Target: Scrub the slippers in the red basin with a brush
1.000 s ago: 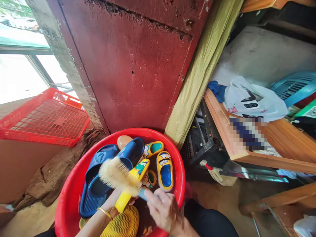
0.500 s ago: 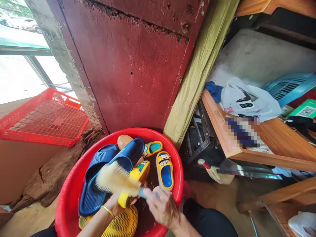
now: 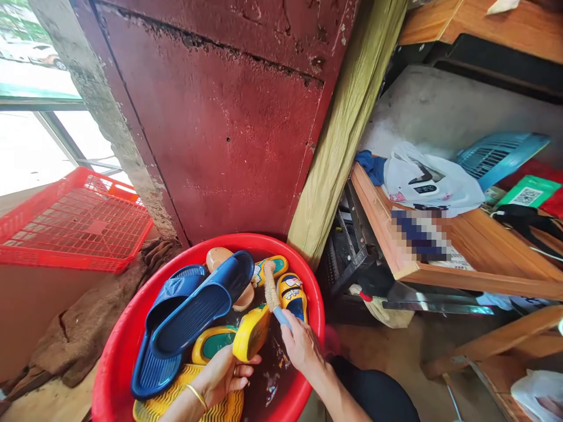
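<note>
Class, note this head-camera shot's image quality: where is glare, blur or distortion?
In the head view, the bright window is blown out white, the rust-red metal door bends with wide-angle distortion, and a pixelated blur patch covers part of the wooden shelf.

A rusty red door [image 3: 215,135] (paint flaking) stands near a window [image 3: 30,152].
</note>
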`<state>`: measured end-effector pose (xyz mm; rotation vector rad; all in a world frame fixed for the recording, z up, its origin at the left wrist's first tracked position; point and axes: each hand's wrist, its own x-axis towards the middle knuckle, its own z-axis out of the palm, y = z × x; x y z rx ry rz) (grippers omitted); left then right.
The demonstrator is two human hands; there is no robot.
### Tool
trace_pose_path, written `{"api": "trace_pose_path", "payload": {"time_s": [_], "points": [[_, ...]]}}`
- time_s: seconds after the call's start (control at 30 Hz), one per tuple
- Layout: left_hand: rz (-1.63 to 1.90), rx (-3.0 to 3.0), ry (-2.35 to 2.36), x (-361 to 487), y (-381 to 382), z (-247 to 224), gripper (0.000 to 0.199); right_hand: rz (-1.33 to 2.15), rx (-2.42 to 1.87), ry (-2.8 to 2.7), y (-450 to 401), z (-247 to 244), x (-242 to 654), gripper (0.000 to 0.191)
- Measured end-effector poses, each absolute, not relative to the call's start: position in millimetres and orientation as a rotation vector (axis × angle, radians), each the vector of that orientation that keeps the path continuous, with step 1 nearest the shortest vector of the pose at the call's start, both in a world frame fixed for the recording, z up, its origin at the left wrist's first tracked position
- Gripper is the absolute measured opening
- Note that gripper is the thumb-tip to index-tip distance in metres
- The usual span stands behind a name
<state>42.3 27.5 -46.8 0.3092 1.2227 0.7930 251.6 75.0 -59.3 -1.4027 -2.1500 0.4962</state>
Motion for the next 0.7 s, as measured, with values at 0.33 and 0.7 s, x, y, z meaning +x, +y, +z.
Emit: {"api": "trace_pose_path", "payload": {"time_s": [0.33,0.7], "points": [[0.981,1.374,1.603,14,20,-30,0.048,0.546,-1.448,-2.21,78,-57,249,0.047],[0.903,2.455,1.713,36,17,-102,0.096,0.535,-1.447,-2.273,78,-58,243,0.048]]}}
